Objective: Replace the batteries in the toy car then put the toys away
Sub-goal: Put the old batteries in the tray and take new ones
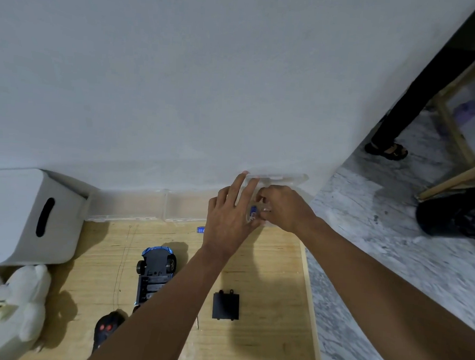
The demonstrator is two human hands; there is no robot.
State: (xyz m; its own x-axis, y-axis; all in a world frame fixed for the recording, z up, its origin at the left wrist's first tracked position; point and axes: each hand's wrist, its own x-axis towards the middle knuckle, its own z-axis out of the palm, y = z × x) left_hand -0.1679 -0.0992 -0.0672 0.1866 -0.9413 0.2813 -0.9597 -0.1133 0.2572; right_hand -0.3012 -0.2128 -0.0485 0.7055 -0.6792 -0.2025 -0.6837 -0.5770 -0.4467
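The blue toy car (155,272) lies upside down on the wooden board (267,265), its battery bay uncovered. The black battery cover (226,306) lies to its right. A blue battery (200,229) rests on the board near the wall. My left hand (228,215) presses against the side of a small clear plastic box (281,179) by the wall. My right hand (284,207) reaches into that box, fingers pinched on another blue battery (253,211). The black remote control (107,329) is partly hidden under my left forearm.
A white storage bin (20,216) stands at the left with a white plush toy (20,305) in front of it. Long clear boxes (134,207) line the wall. A thin metal tool tip (197,323) shows beside my arm. Another person's leg (389,141) stands on the marble floor at right.
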